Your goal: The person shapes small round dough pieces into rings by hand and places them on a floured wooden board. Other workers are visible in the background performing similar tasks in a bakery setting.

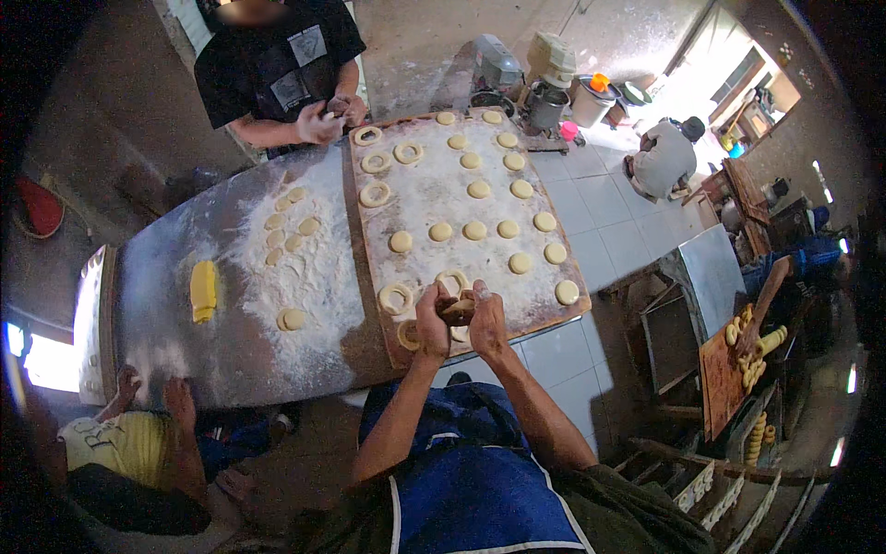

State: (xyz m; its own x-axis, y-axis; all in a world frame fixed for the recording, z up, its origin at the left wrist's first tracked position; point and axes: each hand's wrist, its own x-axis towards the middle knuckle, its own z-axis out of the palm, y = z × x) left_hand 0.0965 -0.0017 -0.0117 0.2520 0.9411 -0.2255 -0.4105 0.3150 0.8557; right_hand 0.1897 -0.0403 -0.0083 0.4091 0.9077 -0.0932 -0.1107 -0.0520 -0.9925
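Observation:
Just above the near edge of a floured wooden board [365,268], my left hand [431,321] and my right hand [487,323] face each other with bent fingers. A piece of dough [457,312], shadowed and brownish, is held between them; my fingers partly hide its shape. Under and beside my hands lie dough rings, one ring [395,298] left of my left hand and another ring [452,276] just beyond my fingertips. Several flat round dough pieces [474,231] are spread over the middle and right of the board. More rings [375,194] line its far left side.
Left of the board, the metal table [175,268] carries scattered flour [305,258], dough rounds [293,319] and a yellow block [203,291]. Across stands a co-worker [286,74], hands together. Others are at lower left, far right and on the floor. Mixers [549,88] and buckets stand behind.

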